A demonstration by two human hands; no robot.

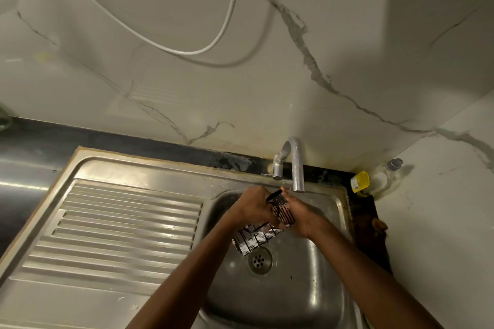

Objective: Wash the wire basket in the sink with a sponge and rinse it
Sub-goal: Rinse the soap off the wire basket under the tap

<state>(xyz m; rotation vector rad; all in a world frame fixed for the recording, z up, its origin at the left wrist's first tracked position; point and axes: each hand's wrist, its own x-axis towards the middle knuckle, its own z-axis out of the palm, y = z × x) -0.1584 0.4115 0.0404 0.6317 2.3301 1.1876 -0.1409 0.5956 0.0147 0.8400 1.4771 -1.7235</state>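
Observation:
A black wire basket covered in white suds hangs tilted over the steel sink bowl, just above the drain. My left hand grips its upper left side. My right hand holds the upper right wires, close under the faucet spout. No sponge shows in either hand. Whether water runs from the spout is too faint to tell.
A ribbed steel drainboard lies left of the bowl. A yellow-capped bottle and a clear bottle stand in the back right corner. A white cable loops on the marble wall. The side wall stands close on the right.

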